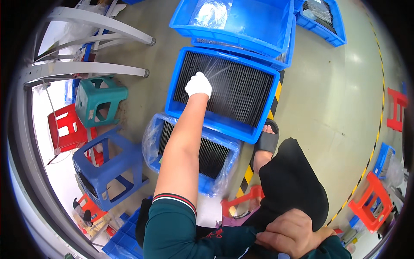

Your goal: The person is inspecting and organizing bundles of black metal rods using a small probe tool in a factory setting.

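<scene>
My left hand point(199, 85) wears a white glove and is closed in a fist on clear plastic film point(215, 72). The film stretches from the fist across closely packed rows of thin black parts point(241, 93). These rows fill a blue crate point(170, 97) on the floor before me. My bare right hand point(289, 233) is curled closed at the lower right, beside my knee and against my dark green shirt. Whatever its fingers pinch is hidden. Under my left forearm stands a smaller blue crate point(235, 157) lined with clear plastic, with similar black rows inside.
Beyond the crate sit stacked blue crates point(258, 45), with another blue crate point(343, 32) farther right. Left are a green stool point(97, 97), a blue stool point(103, 149) and curved grey metal legs point(99, 69). A red stool point(373, 203) stands at right. My sandalled foot point(268, 140) touches striped floor tape.
</scene>
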